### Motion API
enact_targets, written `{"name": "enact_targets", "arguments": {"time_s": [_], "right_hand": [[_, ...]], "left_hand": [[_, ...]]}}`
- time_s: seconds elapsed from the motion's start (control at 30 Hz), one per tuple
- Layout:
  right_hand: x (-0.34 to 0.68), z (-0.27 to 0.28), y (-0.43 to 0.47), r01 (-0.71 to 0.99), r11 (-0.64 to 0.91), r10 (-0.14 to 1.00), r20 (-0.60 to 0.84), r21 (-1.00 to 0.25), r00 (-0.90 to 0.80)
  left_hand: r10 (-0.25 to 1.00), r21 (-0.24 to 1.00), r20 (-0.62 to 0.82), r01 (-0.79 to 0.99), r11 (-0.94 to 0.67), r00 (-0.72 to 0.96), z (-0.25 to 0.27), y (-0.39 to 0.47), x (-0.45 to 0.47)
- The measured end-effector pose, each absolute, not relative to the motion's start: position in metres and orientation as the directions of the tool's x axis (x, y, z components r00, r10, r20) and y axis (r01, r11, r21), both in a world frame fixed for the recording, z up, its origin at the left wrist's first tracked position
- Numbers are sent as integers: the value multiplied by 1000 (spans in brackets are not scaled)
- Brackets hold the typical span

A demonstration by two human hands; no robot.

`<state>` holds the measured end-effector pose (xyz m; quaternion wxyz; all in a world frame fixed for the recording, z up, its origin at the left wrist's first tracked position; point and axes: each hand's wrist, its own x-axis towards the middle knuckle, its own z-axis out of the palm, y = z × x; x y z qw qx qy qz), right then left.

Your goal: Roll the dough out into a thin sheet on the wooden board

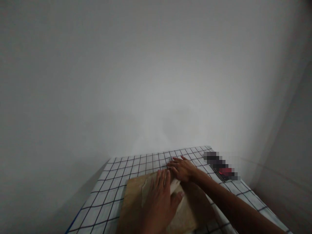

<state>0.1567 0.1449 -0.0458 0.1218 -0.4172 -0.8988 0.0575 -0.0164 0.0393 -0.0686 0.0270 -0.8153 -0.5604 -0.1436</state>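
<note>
A tan wooden board (131, 191) lies on the checked tablecloth, its near part running out of view at the bottom. On it is a thin, pale, flat sheet (186, 209); whether this is paper, cloth or dough I cannot tell. My left hand (159, 198) rests over the sheet with its fingers stretched forward and the thumb apart, hiding much of the middle. Farther off, my right hand (182, 169) reaches in from the right, palm down, fingers extended at the far right corner of the board. Part of the sheet shows between both hands.
A white tablecloth (117, 175) with dark grid lines covers the table. Along its right edge lies a dark and red object (224, 170), blurred out by pixelation. A plain grey wall (156, 81) rises directly behind the table, and another stands to the right.
</note>
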Motion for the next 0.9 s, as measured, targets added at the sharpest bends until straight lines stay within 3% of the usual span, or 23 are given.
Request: {"name": "enact_targets", "arguments": {"time_s": [0.13,0.5,0.7,0.9], "right_hand": [[142,-42,163,716,666,746,167,-209,-645],[187,-57,104,771,599,799,236,-218,-554],[175,-54,123,775,603,796,202,-189,-570],[142,-43,161,748,635,773,161,-194,-614]], "left_hand": [[934,123,219,941,-314,283,-66,53,-24],[753,21,450,837,-547,480,-83,18,-7],[810,64,395,866,-495,434,-79,23,-6],[922,118,204,927,-356,328,-55,48,-19]]}}
